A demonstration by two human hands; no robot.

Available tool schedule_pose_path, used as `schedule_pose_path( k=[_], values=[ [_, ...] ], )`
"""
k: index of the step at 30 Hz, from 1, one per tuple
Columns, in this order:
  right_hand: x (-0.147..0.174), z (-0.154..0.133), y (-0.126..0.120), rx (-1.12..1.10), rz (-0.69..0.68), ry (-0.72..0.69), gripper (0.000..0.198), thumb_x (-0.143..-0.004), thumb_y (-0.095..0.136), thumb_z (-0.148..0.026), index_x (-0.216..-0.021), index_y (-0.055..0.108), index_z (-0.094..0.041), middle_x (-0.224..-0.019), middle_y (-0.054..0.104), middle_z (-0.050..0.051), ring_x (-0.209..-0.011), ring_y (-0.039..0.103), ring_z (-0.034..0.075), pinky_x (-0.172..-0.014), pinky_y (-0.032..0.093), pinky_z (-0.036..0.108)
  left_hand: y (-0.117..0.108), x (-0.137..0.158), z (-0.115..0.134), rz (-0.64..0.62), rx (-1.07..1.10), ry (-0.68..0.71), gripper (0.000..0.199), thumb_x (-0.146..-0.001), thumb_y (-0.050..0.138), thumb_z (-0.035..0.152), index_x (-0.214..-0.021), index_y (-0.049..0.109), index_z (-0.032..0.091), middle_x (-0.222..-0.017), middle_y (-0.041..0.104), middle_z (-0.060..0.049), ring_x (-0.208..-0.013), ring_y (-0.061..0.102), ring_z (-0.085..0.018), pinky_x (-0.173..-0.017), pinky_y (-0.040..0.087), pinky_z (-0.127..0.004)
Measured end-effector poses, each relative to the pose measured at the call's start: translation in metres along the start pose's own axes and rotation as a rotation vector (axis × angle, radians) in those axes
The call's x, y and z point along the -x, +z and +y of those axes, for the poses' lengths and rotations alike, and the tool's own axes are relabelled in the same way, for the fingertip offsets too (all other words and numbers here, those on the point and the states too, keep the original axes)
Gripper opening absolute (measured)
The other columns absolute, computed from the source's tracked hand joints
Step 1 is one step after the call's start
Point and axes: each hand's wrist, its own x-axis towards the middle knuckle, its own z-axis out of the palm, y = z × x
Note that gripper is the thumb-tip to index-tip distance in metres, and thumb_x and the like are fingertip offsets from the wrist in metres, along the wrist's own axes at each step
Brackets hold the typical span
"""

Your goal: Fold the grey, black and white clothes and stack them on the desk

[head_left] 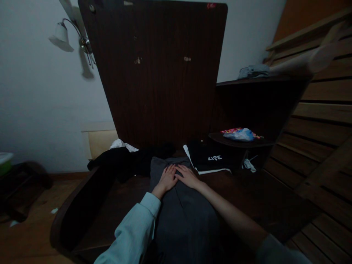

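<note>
A dark grey garment (181, 216) lies stretched along a dark wooden surface (115, 209) in front of me. My left hand (167, 179) and my right hand (188, 176) rest flat on its upper part, side by side, fingers spread and touching the cloth. Neither hand grips anything. My left arm wears a pale blue sleeve; the right forearm is bare.
A heap of black clothes (121, 163) with something white lies at the far left. A folded black garment with white lettering (211, 158) sits at the far right. A tall dark wooden board (154, 73) stands behind. A small shelf holds a colourful bag (239, 134). Wooden slats (324, 121) rise on the right.
</note>
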Motion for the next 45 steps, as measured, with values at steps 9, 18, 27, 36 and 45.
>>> schedule_pose_path(
  k=[9,18,27,36,45],
  values=[
    [-0.002,0.005,0.01,0.112,-0.04,0.065,0.051,-0.088,0.032,-0.037,-0.13,0.037,-0.01,-0.138,0.033,0.013,-0.128,0.027,0.023,-0.104,0.021,0.036,-0.025,0.003,-0.009,0.433,0.091,-0.185,0.039,-0.072,0.041,0.003,-0.105,0.057,0.016,-0.114,0.056,-0.009,-0.109,0.047,-0.02,-0.095,0.035,-0.035],
    [-0.002,0.004,0.01,0.128,-0.04,0.052,0.05,-0.087,0.032,-0.036,-0.13,0.037,-0.009,-0.138,0.033,0.014,-0.127,0.028,0.025,-0.103,0.022,0.038,-0.029,0.002,-0.011,0.191,-0.17,-0.144,0.029,-0.08,0.042,0.009,-0.099,0.06,0.02,-0.126,0.047,-0.008,-0.108,0.045,-0.024,-0.087,0.039,-0.037],
    [-0.004,0.006,0.014,0.151,0.0,0.057,0.049,-0.087,0.034,-0.035,-0.129,0.039,-0.011,-0.137,0.035,0.012,-0.126,0.03,0.023,-0.102,0.024,0.037,-0.027,0.0,-0.004,0.289,-0.238,-0.115,0.024,-0.085,0.038,0.018,-0.096,0.059,0.015,-0.121,0.044,-0.011,-0.107,0.042,-0.022,-0.085,0.037,-0.03],
    [-0.005,0.009,0.018,0.143,0.014,0.049,0.048,-0.086,0.035,-0.035,-0.128,0.04,-0.01,-0.136,0.037,0.013,-0.125,0.032,0.024,-0.101,0.026,0.038,-0.025,-0.003,-0.002,0.158,-0.206,-0.182,0.025,-0.086,0.034,0.015,-0.092,0.057,0.016,-0.093,0.057,-0.009,-0.09,0.052,-0.018,-0.077,0.041,-0.027],
    [0.002,0.02,0.011,-0.299,0.295,0.089,0.024,-0.074,0.048,-0.018,-0.095,0.059,-0.018,-0.108,0.06,0.008,-0.1,0.055,0.018,-0.086,0.041,0.032,-0.051,0.035,-0.001,-0.057,0.077,-0.151,0.04,-0.08,0.046,0.028,-0.118,0.048,0.014,-0.121,0.052,-0.01,-0.11,0.047,-0.019,-0.092,0.035,-0.026]
  ],
)
